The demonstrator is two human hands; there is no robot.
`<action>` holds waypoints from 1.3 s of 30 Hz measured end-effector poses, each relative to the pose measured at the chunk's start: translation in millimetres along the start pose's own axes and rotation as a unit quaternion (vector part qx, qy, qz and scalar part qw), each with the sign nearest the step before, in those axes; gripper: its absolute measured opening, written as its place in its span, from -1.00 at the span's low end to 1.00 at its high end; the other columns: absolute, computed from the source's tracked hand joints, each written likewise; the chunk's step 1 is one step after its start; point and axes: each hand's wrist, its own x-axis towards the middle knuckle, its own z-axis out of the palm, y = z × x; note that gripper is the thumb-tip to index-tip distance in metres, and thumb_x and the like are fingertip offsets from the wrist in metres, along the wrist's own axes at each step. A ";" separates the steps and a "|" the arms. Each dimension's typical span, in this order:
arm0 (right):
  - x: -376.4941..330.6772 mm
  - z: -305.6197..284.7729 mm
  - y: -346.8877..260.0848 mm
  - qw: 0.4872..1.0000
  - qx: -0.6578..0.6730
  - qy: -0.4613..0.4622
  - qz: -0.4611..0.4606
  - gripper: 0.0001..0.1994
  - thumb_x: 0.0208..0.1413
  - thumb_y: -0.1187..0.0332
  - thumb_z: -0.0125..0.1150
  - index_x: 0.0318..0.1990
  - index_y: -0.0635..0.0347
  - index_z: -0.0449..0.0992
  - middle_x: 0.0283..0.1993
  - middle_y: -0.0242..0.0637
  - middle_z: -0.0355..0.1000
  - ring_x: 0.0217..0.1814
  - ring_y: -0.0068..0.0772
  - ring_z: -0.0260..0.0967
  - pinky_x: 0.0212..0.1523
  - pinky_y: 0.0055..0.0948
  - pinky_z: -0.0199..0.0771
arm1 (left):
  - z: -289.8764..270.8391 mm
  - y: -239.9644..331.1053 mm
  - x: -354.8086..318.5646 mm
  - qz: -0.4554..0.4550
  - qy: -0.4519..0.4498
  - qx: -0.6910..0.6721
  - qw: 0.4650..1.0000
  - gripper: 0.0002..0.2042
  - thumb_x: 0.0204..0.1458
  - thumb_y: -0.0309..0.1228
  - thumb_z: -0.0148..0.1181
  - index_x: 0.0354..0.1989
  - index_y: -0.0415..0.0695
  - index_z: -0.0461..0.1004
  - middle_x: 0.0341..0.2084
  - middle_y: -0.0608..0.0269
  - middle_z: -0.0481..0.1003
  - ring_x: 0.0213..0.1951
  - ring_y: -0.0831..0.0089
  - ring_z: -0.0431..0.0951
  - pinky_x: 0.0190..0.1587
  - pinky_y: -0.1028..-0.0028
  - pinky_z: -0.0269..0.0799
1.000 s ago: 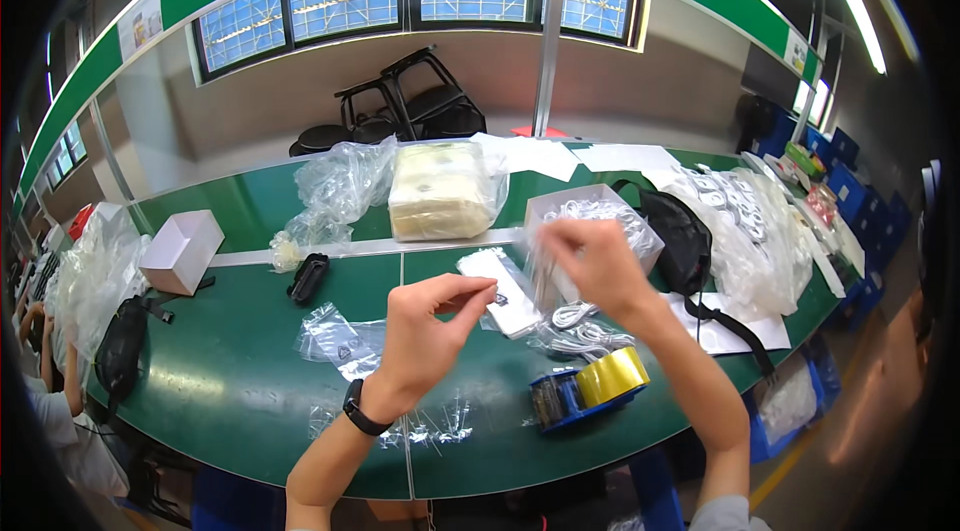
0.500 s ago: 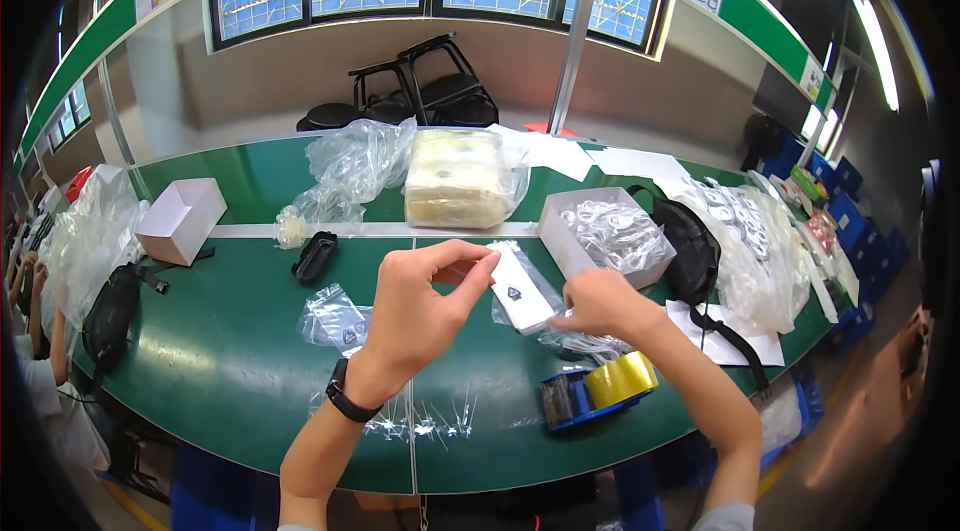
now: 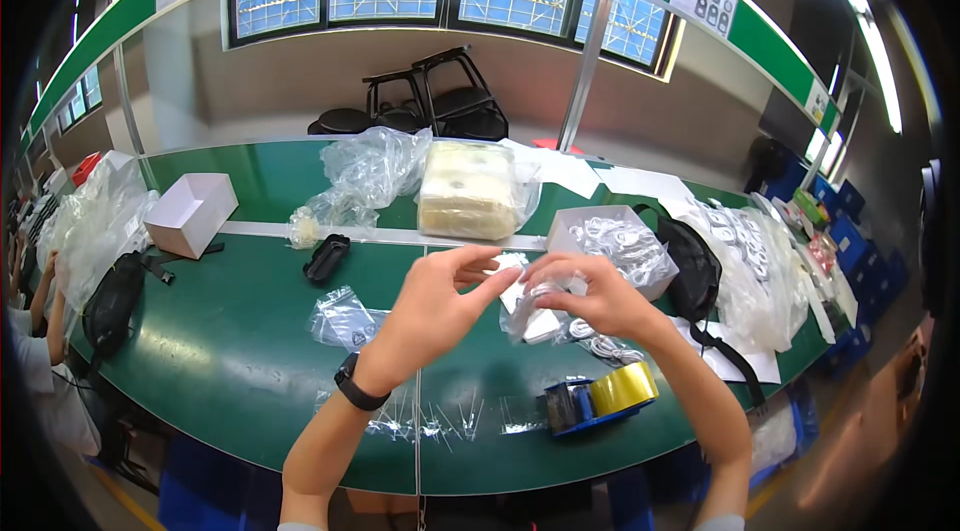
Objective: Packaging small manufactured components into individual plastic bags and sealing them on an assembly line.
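My right hand (image 3: 603, 299) is closed on a crumpled clear plastic bag (image 3: 546, 289) over the middle of the table; what the bag contains is unclear. Curved, with thumb and fingertips slightly apart, my left hand (image 3: 440, 303) is beside that bag and shows nothing plainly held. Under both hands lies a white flat pack (image 3: 541, 327), partly hidden by the fingers. A coiled white cable (image 3: 608, 345) rests just below my right hand. Several thin clear-and-white ties (image 3: 440, 421) are strewn near my left wrist.
A box of bagged white cables (image 3: 622, 243) stands beyond my right hand, next to a black pouch (image 3: 690, 266). A tape dispenser (image 3: 600, 401) sits nearer. Clear bags (image 3: 343, 319) lie left; a wrapped stack (image 3: 468, 193) and an open white box (image 3: 192, 216) stand farther back.
My right hand has moved up and left toward my left hand, and a clear plastic bag now shows in it. The left fingers have parted from a pinch.
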 end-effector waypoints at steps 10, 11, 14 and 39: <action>7.9 1.8 -28.1 0.988 0.136 0.072 -0.017 -0.58 0.12 0.25 0.32 0.11 0.23 0.54 0.35 -0.11 0.33 0.40 -0.20 0.23 0.44 -0.17 0.06 | 3.6 -2.7 5.6 -0.151 -0.258 -0.349 0.888 -0.53 0.36 -0.01 -0.01 -0.08 -0.26 0.53 -0.41 0.25 0.60 -0.42 0.49 0.62 -0.29 0.53 0.54; 8.1 3.4 -24.5 0.988 0.137 0.071 -0.016 -0.58 0.12 0.25 0.32 0.11 0.23 0.54 0.35 -0.11 0.33 0.40 -0.20 0.23 0.44 -0.17 0.06 | 4.9 -5.7 6.4 -0.152 -0.258 -0.349 0.888 -0.53 0.36 -0.01 -0.01 -0.08 -0.26 0.53 -0.41 0.25 0.60 -0.42 0.49 0.62 -0.29 0.53 0.54; 8.9 3.9 -11.1 0.945 0.302 0.122 0.033 -0.53 0.12 0.28 0.32 0.16 0.27 0.46 0.30 -0.15 0.37 0.34 -0.28 0.29 0.37 -0.23 0.18 | 10.3 -17.5 10.4 -0.105 -0.152 -0.298 0.936 -0.66 0.36 -0.14 0.04 -0.14 -0.23 0.51 -0.45 0.29 0.58 -0.43 0.52 0.60 -0.33 0.53 0.52; 15.0 19.6 -51.3 0.943 -0.231 0.235 -0.049 -0.84 0.09 0.44 0.31 -0.47 0.35 0.55 -0.47 -0.20 0.36 -0.47 -0.27 0.33 -0.42 -0.35 0.31 | 24.4 -10.8 2.1 0.058 -0.073 -0.202 0.975 -0.72 0.23 -0.39 0.21 0.04 -0.28 0.47 -0.14 0.19 0.60 -0.12 0.48 0.63 0.03 0.46 0.51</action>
